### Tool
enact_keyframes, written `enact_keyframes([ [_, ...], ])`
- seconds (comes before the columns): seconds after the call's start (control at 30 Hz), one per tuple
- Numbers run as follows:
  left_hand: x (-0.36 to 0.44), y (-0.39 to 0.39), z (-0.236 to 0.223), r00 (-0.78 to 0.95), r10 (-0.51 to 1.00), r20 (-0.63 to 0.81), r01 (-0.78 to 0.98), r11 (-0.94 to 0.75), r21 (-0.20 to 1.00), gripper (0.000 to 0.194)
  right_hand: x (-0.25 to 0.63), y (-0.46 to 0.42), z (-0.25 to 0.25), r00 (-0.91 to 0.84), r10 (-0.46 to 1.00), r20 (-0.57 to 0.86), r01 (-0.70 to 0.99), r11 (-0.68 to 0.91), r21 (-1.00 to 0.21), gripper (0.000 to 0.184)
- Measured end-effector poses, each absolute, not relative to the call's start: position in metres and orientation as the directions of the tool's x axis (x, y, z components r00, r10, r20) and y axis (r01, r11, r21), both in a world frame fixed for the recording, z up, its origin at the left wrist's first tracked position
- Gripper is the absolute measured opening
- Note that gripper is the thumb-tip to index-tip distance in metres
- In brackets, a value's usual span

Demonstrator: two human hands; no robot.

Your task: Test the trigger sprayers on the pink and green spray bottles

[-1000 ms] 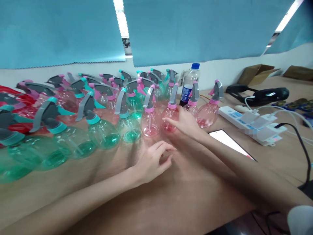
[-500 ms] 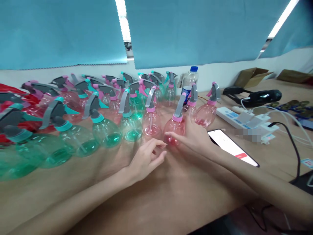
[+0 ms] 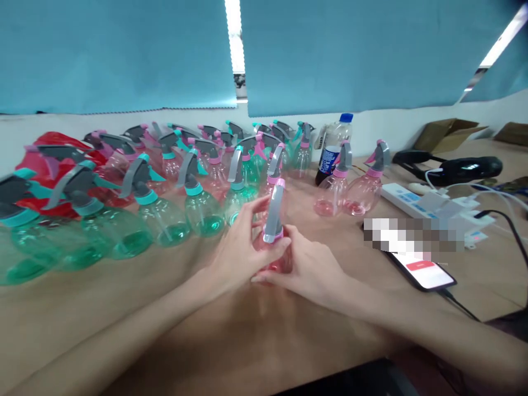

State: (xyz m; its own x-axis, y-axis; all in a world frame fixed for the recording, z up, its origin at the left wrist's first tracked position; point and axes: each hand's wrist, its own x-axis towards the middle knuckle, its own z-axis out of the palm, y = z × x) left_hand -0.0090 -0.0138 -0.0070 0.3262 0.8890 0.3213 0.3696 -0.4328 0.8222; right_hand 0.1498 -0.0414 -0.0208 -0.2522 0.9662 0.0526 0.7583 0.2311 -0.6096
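A pink spray bottle (image 3: 274, 217) with a grey trigger head and pink collar is upright between my hands, close to the middle of the table. My left hand (image 3: 243, 245) curls round its left side near the collar, thumb across the front. Wrapped round the lower right of its body is my right hand (image 3: 309, 264), thumb in front. Right behind it stands another pink spray bottle (image 3: 277, 168), partly hidden. Green spray bottles (image 3: 204, 212) with turquoise collars form a row to the left. To the right are two more pink spray bottles (image 3: 332, 192).
Behind the row crowd several more spray bottles and a red plastic bag (image 3: 61, 143). A soda bottle (image 3: 332, 148) with a blue cap stands near the wall. On the right lie a phone (image 3: 433, 275), a power strip (image 3: 404, 198) with cables, and a black device (image 3: 470, 166).
The pink spray bottle has come nearer to me and away from the right-hand bottles. My left hand, earlier off it, has closed round it; my right hand moved left with it.
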Motion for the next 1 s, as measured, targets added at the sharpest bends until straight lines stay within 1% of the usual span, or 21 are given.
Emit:
enact_keyframes([
  [0.07,-0.008,-0.015,-0.001,0.294,0.904,0.312,0.351,-0.405,0.844,0.050,0.142,-0.044,-0.025,-0.291,0.952,0.090,0.762,0.288,-0.580,0.069],
  [0.13,-0.011,-0.015,0.002,0.294,0.902,0.316,0.355,-0.410,0.840,0.041,0.135,-0.045,-0.029,-0.317,0.939,0.132,0.764,0.335,-0.551,0.071],
  [0.23,-0.019,-0.017,0.003,0.301,0.892,0.337,0.379,-0.436,0.816,0.030,0.126,-0.045,-0.035,-0.373,0.909,0.188,0.721,0.411,-0.557,0.074],
  [0.3,-0.026,-0.020,0.003,0.276,0.888,0.367,0.397,-0.453,0.798,0.026,0.123,-0.043,-0.038,-0.440,0.865,0.240,0.653,0.492,-0.576,0.074],
  [0.37,-0.031,-0.023,0.004,0.249,0.881,0.402,0.395,-0.472,0.788,0.031,0.123,-0.039,-0.041,-0.527,0.802,0.283,0.572,0.580,-0.580,0.073],
  [0.43,-0.034,-0.025,0.006,0.241,0.875,0.420,0.363,-0.483,0.797,0.043,0.127,-0.034,-0.043,-0.620,0.726,0.297,0.504,0.659,-0.559,0.070],
  [0.5,-0.037,-0.026,0.007,0.258,0.876,0.407,0.341,-0.477,0.810,0.053,0.135,-0.026,-0.048,-0.688,0.662,0.299,0.472,0.720,-0.508,0.066],
  [0.53,-0.038,-0.026,0.008,0.269,0.878,0.396,0.345,-0.472,0.811,0.053,0.141,-0.022,-0.052,-0.698,0.651,0.298,0.484,0.736,-0.474,0.065],
  [0.6,-0.039,-0.025,0.007,0.281,0.874,0.396,0.358,-0.479,0.802,0.046,0.154,-0.012,-0.062,-0.677,0.676,0.291,0.540,0.725,-0.427,0.070],
  [0.7,-0.038,-0.020,0.003,0.278,0.855,0.437,0.349,-0.514,0.783,0.034,0.175,0.001,-0.078,-0.660,0.715,0.231,0.614,0.690,-0.382,0.063],
  [0.73,-0.036,-0.019,0.002,0.280,0.849,0.448,0.344,-0.524,0.779,0.032,0.180,0.004,-0.083,-0.655,0.722,0.220,0.627,0.683,-0.374,0.064],
  [0.83,-0.029,-0.013,0.001,0.313,0.835,0.452,0.329,-0.542,0.773,0.026,0.190,0.009,-0.093,-0.646,0.727,0.234,0.645,0.683,-0.341,0.070],
  [0.9,-0.025,-0.010,0.003,0.347,0.820,0.455,0.297,-0.556,0.776,0.024,0.193,0.010,-0.096,-0.644,0.726,0.243,0.645,0.685,-0.339,0.071],
  [1.0,-0.022,-0.007,0.007,0.369,0.820,0.438,0.266,-0.544,0.796,0.021,0.193,0.010,-0.098,-0.635,0.733,0.243,0.639,0.676,-0.367,0.070],
])
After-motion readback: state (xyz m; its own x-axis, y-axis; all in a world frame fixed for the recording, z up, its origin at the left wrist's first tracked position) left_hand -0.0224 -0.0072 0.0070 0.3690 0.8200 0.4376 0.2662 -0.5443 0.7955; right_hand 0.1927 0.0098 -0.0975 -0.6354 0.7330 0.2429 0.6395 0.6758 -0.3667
